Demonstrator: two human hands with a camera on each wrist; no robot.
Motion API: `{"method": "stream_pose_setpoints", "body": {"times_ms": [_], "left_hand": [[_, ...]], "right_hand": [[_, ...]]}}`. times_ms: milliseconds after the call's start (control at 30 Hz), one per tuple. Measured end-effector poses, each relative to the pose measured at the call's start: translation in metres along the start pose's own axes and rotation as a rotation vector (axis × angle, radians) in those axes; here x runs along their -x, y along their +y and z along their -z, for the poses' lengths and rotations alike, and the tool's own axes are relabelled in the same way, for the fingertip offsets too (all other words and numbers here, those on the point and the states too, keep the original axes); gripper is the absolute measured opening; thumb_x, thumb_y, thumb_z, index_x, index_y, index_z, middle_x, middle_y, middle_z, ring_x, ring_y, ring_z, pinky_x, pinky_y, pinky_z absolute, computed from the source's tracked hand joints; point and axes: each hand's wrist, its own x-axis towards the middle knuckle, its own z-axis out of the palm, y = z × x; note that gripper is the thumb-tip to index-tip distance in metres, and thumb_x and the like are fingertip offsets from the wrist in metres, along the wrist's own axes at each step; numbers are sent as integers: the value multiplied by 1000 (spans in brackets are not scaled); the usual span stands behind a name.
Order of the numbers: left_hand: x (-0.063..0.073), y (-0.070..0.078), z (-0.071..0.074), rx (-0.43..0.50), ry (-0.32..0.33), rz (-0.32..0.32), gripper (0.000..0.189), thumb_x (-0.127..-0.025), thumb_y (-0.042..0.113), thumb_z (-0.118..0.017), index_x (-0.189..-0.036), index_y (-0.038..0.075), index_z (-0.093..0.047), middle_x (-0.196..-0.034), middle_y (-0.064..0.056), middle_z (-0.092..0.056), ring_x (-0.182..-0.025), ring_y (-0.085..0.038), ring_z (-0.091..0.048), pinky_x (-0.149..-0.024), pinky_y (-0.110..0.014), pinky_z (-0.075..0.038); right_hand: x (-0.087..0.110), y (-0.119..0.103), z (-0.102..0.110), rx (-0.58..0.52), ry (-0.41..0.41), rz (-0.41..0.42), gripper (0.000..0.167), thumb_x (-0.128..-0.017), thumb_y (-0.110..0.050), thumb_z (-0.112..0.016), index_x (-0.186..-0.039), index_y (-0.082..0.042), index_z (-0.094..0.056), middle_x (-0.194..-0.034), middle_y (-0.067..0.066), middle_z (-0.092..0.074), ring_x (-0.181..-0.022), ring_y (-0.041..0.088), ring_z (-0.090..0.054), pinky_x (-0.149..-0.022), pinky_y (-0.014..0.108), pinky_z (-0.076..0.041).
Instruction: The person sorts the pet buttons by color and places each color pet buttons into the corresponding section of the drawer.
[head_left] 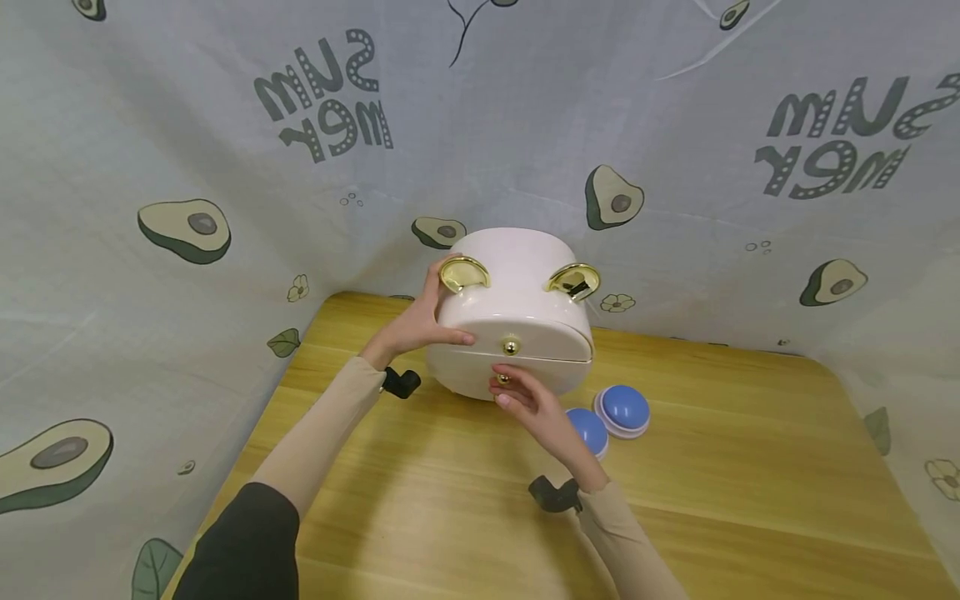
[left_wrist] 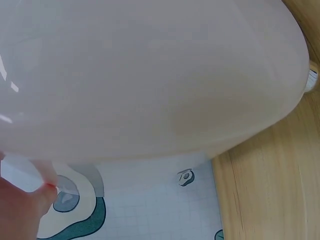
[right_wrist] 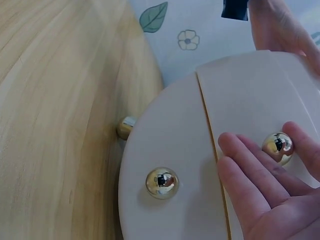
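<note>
A glossy pale rounded box (head_left: pixel 517 267) with two gold ear shapes stands on the wooden table, its front divided into an upper and a lower drawer. Each drawer has a round gold knob; the upper knob (right_wrist: pixel 278 148) and the lower knob (right_wrist: pixel 161 183) both show in the right wrist view. My left hand (head_left: pixel 416 321) rests against the box's left side, thumb along the front edge and fingers partly hidden behind the ear. Before the drawer fronts is my right hand (head_left: pixel 536 408), fingers and thumb spread apart near the knobs. Whether it touches a knob is unclear.
Two blue domed push buttons, a farther button (head_left: pixel 626 407) and a nearer button (head_left: pixel 588 432) partly behind my right hand, sit right of the box. A pale cloth (head_left: pixel 510 133) printed with avocados hangs behind the wooden table (head_left: pixel 750 425).
</note>
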Motion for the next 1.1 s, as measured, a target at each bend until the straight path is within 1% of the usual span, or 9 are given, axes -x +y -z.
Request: {"method": "stream_pose_setpoints", "body": {"times_ms": [67,133,367,500,700,800,933,1000,1100], "left_hand": [[2,9,-2,-1,4,7,110,-73,-3,-77,-148,16,2,-154,-15,-15,-135,-28,-23,-104,-52,-28],[5,16,-3,-9,11,14,107,-74,-2,-77,-148,14,0,-154,-16,-17,-135,-28,-24,-104,-52,-28],[5,19,-4,-10,30,21,104,-74,-5,-75,-147,13,-2,-153,-16,-17,-135,-28,-22,-103,-53,-29],[5,18,-5,-7,36,12,103,-74,-5,-74,-146,11,-3,-152,-16,-17,-136,-27,-22,-103,-53,-30],[4,16,-5,4,41,13,102,-74,-6,-75,-146,10,-3,-152,-15,-16,-136,-28,-22,-103,-53,-31],[4,16,-6,8,50,9,102,-74,-6,-75,-146,11,-4,-152,-15,-17,-135,-28,-23,-103,-53,-31],[3,14,-7,4,69,4,103,-73,-6,-76,-146,12,-6,-150,-15,-19,-133,-29,-27,-101,-52,-33],[2,8,-7,-1,83,1,104,-72,-7,-77,-146,13,-6,-150,-15,-19,-132,-29,-29,-101,-53,-33],[-2,-4,-7,-6,106,-10,106,-71,-6,-78,-146,17,-7,-150,-12,-20,-131,-28,-30,-101,-53,-33]], "right_hand": [[0,-1,0,6,0,0,43,-96,-3,-55,-137,7,-43,-126,32,-51,-118,43,-51,-93,31,-46],[0,-1,1,10,2,3,43,-96,-3,-55,-136,7,-43,-126,32,-51,-118,44,-51,-93,31,-46],[-1,1,2,12,5,-3,43,-97,-3,-54,-136,7,-43,-127,32,-51,-118,45,-50,-91,31,-47],[-1,2,2,14,3,-5,43,-96,-3,-55,-137,7,-42,-129,31,-49,-120,43,-49,-92,32,-47],[3,3,3,19,-9,12,46,-96,-4,-55,-139,4,-41,-130,30,-49,-121,42,-49,-93,32,-46],[8,5,5,17,-14,32,46,-97,-3,-54,-140,3,-40,-128,32,-49,-119,43,-50,-94,32,-45],[16,10,9,-13,-6,58,45,-98,1,-49,-141,3,-39,-126,34,-50,-117,47,-49,-96,34,-44],[20,14,11,-17,9,64,44,-98,1,-48,-141,3,-39,-125,35,-51,-116,47,-50,-97,35,-43],[25,19,14,-1,38,60,44,-98,0,-49,-140,2,-40,-123,34,-53,-115,42,-53,-96,33,-44]]}}
